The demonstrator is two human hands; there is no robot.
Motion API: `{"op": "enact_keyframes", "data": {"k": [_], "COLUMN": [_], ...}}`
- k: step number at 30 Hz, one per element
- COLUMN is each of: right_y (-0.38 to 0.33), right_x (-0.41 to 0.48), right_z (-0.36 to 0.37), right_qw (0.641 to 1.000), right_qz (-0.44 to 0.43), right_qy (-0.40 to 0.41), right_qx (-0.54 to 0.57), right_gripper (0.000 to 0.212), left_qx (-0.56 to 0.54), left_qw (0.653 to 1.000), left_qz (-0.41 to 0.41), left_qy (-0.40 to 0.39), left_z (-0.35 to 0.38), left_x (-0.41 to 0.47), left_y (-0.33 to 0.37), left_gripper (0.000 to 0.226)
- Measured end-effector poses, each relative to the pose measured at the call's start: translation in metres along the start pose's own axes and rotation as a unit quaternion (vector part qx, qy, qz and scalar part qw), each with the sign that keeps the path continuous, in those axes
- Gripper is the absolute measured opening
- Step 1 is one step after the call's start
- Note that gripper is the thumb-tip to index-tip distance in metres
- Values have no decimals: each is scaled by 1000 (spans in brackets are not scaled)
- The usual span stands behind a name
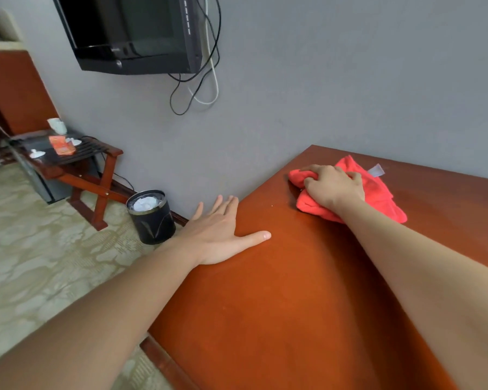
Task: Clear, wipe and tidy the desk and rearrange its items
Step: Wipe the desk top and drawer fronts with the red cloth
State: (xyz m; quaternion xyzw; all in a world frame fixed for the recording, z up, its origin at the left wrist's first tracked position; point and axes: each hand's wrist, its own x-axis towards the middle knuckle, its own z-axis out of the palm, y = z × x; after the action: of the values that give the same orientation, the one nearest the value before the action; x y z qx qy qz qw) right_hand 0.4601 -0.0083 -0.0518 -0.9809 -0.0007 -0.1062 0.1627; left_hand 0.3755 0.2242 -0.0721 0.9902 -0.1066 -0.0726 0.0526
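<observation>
The right grip (334, 185) squeezes the red cloth (379, 192) on the bench (293, 291); the left grip (220, 232) lies flat, open; the cloth looks soft and light, best held bunched up

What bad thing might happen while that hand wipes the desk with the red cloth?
Two things might. The right hand bunches the red cloth near the far corner of the desk, so a sweep could push specks off the edge onto the carpet instead of into the bin on the floor. The left hand lies flat with its fingers past the desk edge; if leaned on, it might slip off.
</observation>
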Motion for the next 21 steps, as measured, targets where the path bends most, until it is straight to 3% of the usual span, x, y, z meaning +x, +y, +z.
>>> {"op": "enact_keyframes", "data": {"k": [8, 21], "right_y": [-52, -67], "right_x": [-12, -104], "right_z": [14, -1], "right_qw": [995, 985], "right_qz": [-86, -135], "right_qy": [-40, -74], "right_qx": [24, 79], "right_gripper": [41, 39], "left_qx": [12, 26], "left_qw": [999, 1000], "left_qz": [-28, -6], "left_qy": [14, 11], "left_z": [4, 15], "left_x": [-14, -94], "left_y": [0, -3], "left_gripper": [116, 107]}}
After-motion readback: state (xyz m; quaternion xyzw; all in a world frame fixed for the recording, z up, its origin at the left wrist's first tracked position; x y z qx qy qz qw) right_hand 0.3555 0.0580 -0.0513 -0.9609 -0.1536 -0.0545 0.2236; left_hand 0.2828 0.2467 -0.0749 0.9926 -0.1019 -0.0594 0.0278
